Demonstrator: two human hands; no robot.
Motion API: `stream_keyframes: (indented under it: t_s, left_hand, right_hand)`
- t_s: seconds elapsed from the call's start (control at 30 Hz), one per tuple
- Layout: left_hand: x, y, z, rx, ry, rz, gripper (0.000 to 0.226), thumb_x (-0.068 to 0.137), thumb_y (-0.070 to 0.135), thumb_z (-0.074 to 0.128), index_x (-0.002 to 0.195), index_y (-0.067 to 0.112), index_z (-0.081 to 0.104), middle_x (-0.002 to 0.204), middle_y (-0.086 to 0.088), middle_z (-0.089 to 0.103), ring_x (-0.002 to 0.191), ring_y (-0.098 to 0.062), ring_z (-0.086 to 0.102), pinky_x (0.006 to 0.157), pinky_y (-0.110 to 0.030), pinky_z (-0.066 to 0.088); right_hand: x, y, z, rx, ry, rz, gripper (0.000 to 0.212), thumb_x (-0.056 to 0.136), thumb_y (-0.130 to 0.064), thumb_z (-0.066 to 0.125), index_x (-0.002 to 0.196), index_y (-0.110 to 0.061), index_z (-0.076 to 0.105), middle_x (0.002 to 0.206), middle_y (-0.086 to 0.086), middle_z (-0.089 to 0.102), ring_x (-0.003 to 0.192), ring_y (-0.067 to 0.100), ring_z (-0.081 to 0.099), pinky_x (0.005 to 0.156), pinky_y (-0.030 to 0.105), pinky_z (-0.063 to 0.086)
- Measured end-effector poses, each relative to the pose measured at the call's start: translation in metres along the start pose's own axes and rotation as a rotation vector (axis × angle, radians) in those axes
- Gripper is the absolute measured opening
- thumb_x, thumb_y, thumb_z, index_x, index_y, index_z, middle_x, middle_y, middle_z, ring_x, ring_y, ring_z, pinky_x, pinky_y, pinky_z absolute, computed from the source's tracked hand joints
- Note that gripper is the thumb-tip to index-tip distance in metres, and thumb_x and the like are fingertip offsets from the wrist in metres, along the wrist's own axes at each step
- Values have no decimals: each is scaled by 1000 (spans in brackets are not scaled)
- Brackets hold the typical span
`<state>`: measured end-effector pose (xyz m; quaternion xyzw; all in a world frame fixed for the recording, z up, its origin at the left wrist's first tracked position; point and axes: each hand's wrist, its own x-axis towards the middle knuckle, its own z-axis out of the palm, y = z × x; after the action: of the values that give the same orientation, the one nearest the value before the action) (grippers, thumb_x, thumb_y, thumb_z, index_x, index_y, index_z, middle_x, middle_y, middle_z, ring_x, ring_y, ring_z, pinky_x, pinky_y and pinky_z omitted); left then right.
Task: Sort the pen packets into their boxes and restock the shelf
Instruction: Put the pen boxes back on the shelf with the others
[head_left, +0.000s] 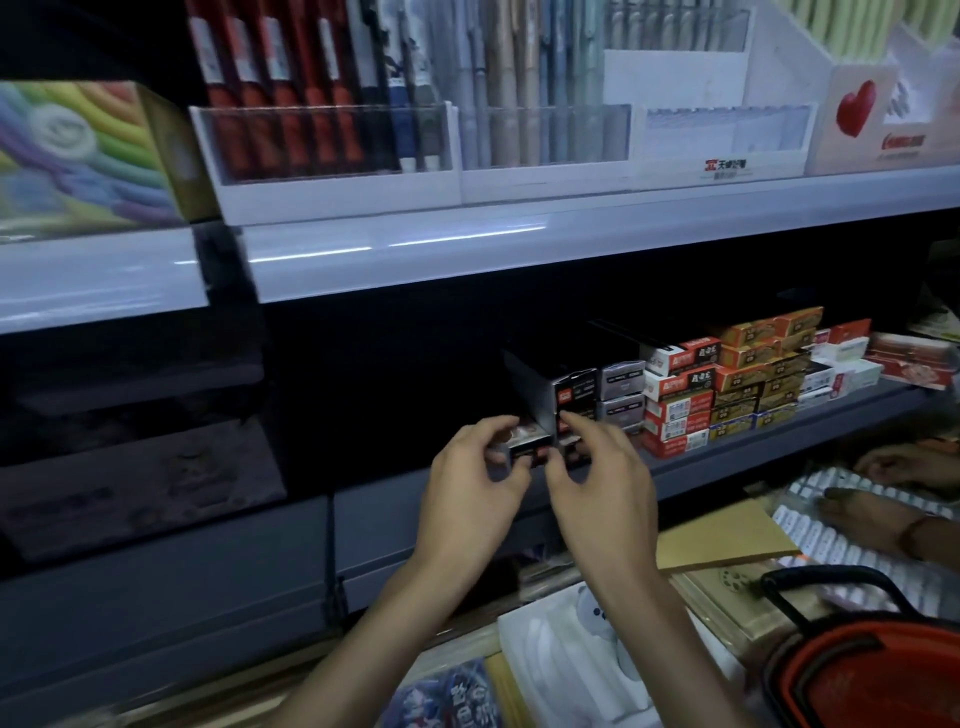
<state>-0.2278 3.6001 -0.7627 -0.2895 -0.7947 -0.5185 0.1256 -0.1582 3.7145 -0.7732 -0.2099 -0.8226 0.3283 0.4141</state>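
Both my hands are raised to the dark lower shelf (727, 457). My left hand (478, 478) pinches the left end of a small black pen box (527, 449) with red marks. My right hand (597, 478) has its fingers curled at the box's right end, in front of a stack of black pen boxes (574, 395). An opened black box flap (524, 384) stands up just behind the held box. To the right stand grey boxes (621, 389), then red-and-white boxes (680, 400) and orange-and-gold boxes (758, 374), all stacked at the shelf's front.
The upper white shelf (415, 249) carries clear trays of upright pens (322, 140). Another person's hands (878, 514) rest on white packets at right. A red basket (872, 680) with a black handle sits bottom right. Paper goods lie below my arms.
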Motion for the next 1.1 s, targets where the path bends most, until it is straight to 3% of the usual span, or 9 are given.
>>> stream_keyframes:
  t_s: [0.3,0.43,0.57,0.63,0.8,1.1]
  left_hand:
    - [-40,-14,-79,360,-44,91,41,98,35,62,139,34,58,129,16,60,118,-7,58,98,-39,51]
    - [-35,-5,-50,156,-104,54,44,101,29,60,145,32,55,129,14,60,116,-6,58,98,-31,51]
    - [-12,10,3,-142,-82,-67,48,98,23,63,145,29,56,129,12,64,110,-2,61,99,-25,50]
    - [-3,14,22,-176,-68,-74,52,97,21,65,147,26,54,134,9,61,112,-3,60,98,-20,47]
    - [10,14,45,-167,-24,-94,60,93,17,65,151,18,48,144,4,50,123,-13,57,109,-36,48]
    - [15,13,52,-172,-10,-96,56,94,17,64,148,23,52,139,9,53,116,-9,60,100,-40,54]
  right_hand:
    - [-4,-7,10,-46,65,53,48,98,-25,67,145,-17,57,141,4,58,127,27,57,95,36,47]
    - [7,7,6,56,145,115,40,100,-14,61,140,-18,62,134,4,62,119,27,61,89,30,44]
    - [20,21,-1,103,171,113,47,101,-8,56,146,-20,56,148,2,54,133,26,55,107,44,48]
    - [26,27,-4,89,161,73,51,101,-7,54,150,-18,52,152,-2,49,138,21,49,111,38,45]
    - [37,40,-7,20,75,25,63,99,-4,56,157,-22,42,161,-6,38,149,15,35,113,23,28]
    - [40,41,2,-8,82,14,63,98,-2,56,155,-25,46,158,-5,42,147,16,35,115,26,29]
